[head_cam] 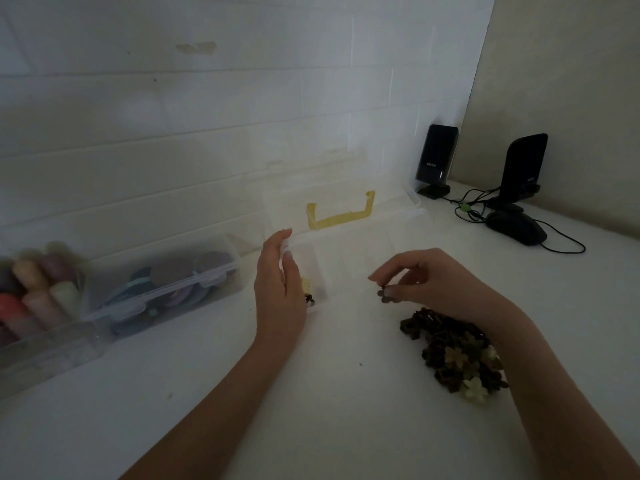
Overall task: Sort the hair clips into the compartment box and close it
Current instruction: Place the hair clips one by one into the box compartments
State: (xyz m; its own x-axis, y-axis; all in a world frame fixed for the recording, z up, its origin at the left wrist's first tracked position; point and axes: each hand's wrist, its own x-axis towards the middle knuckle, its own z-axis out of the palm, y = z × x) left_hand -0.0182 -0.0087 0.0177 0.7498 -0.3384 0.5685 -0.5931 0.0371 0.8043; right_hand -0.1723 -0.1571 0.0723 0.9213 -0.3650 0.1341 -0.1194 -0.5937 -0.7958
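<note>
small pale logo on left black speaker, too blurred to read, no other text

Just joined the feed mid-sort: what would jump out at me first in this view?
The right hand pinches a small dark clip just above the table, right of the open clear compartment box with its yellow handle. The left hand rests against the box's left end, where a few clips lie in a compartment. A heap of brown and cream hair clips waits under the right wrist.
</note>
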